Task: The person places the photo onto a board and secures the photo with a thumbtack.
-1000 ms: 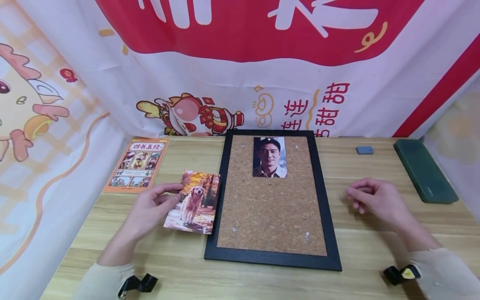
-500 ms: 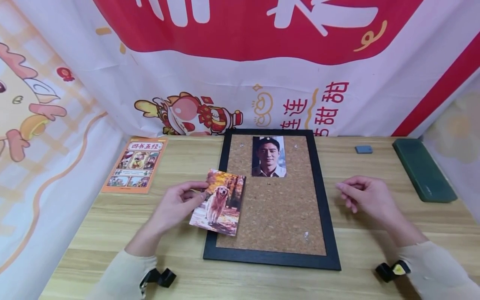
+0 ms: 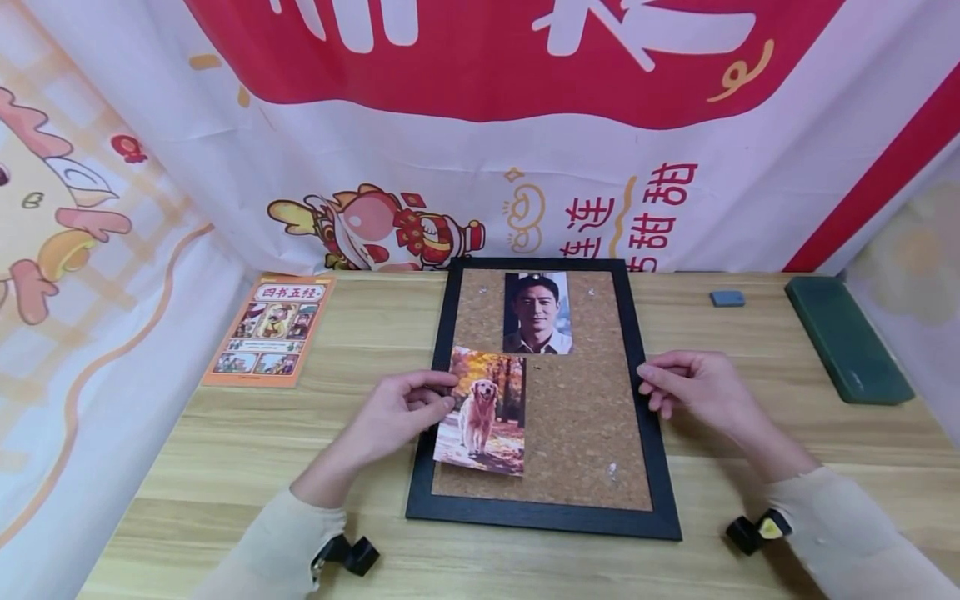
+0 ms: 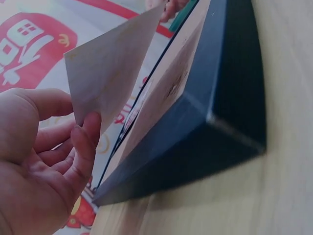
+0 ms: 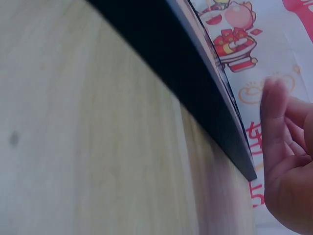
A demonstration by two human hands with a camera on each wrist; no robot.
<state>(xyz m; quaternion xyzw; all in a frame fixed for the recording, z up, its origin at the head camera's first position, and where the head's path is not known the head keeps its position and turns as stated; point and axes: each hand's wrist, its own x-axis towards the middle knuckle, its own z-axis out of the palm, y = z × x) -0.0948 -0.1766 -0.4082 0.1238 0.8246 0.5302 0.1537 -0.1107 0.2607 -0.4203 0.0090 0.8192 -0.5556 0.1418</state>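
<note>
My left hand (image 3: 401,410) pinches a dog photo (image 3: 483,417) by its left edge between thumb and fingers. The photo overlaps the left side of a black-framed cork board (image 3: 577,425). In the left wrist view its pale back (image 4: 110,68) is tilted up, apart from the cork. A portrait photo (image 3: 537,315) hangs at the board's top middle, with a pin at its upper edge. Clear pins stick in the cork, one pin (image 3: 612,472) at the lower right. My right hand (image 3: 697,387), fingers loosely curled and holding nothing, hovers by the frame's right side.
The board lies on a wooden table (image 3: 315,467). An orange comic-style booklet (image 3: 270,332) lies at the left. At the right are a small blue block (image 3: 727,298) and a dark green case (image 3: 847,342). A printed cloth (image 3: 450,150) hangs behind the table.
My left hand has carried the dog photo rightward, from beside the frame to over the board. My right hand has moved left, up to the frame's right edge.
</note>
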